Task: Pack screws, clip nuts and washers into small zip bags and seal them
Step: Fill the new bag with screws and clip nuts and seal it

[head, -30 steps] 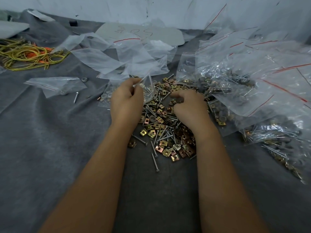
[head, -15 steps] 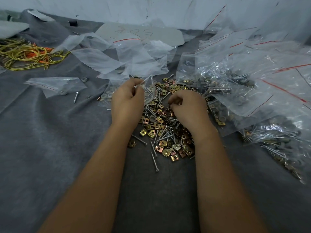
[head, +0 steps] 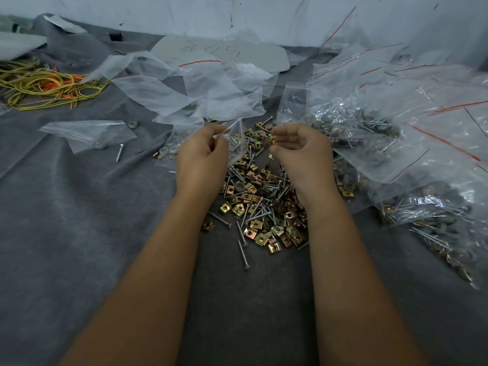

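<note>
A loose pile of brass clip nuts and silver screws [head: 260,204] lies on the grey cloth between my forearms. My left hand [head: 202,159] pinches the rim of a small clear zip bag [head: 237,140] that holds a few screws. Just right of the bag, my right hand [head: 301,151] hovers above the pile with fingers curled and clip nuts pinched at its fingertips. Grey washers [head: 169,150] sit inside a bag left of my left hand.
Empty zip bags [head: 200,93] are heaped behind the pile. Filled, red-striped bags [head: 396,143] crowd the right side. One more bag [head: 87,133], a stray screw [head: 120,152] and yellow-orange wires [head: 45,87] lie at left. A wall [head: 237,14] closes the back.
My right hand has lifted off the pile with clip nuts and moved up toward the bag's mouth. My left hand has kept the bag in about the same spot.
</note>
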`<move>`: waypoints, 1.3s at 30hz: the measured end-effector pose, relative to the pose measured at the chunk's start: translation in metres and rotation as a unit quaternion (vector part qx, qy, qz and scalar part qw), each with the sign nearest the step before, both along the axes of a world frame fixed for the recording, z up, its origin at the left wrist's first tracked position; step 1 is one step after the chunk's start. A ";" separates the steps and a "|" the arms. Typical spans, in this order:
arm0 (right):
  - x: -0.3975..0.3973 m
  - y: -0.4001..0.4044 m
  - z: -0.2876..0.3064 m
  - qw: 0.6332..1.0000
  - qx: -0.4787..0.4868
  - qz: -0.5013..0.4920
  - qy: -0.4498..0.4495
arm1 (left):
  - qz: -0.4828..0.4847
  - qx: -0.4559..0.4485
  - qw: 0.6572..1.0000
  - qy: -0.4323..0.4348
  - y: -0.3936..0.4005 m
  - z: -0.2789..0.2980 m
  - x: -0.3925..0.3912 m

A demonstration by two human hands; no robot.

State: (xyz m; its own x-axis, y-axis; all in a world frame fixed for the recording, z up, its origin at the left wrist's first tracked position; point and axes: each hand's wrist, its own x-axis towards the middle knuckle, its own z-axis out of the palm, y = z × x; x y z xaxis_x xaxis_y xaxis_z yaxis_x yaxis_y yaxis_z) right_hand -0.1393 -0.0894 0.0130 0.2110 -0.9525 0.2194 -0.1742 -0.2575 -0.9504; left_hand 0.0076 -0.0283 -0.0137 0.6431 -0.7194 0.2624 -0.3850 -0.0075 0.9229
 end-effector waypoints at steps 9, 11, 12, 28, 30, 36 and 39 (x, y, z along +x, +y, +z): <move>0.004 0.003 0.004 0.997 -0.024 -0.058 -0.034 | -0.003 0.010 0.999 -0.042 -0.001 -0.002 0.000; 0.014 0.009 0.005 0.997 -0.059 -0.040 -0.040 | -0.004 0.017 0.998 -0.062 -0.001 -0.001 0.000; 0.020 0.013 0.005 0.996 -0.078 -0.027 -0.032 | -0.005 0.018 0.997 -0.069 -0.001 -0.001 -0.001; -0.001 0.004 -0.003 0.978 -0.027 -0.036 0.204 | -0.001 0.002 1.000 -0.013 -0.002 -0.001 0.001; 0.001 0.006 -0.003 0.965 -0.049 -0.024 0.258 | -0.001 0.004 1.000 -0.014 -0.002 -0.002 0.001; 0.007 0.007 -0.006 0.931 -0.095 -0.008 0.351 | -0.004 0.004 1.000 -0.008 -0.003 -0.002 0.001; 0.007 0.008 -0.005 0.942 -0.096 -0.006 0.320 | -0.001 0.003 1.000 -0.008 -0.003 -0.002 0.000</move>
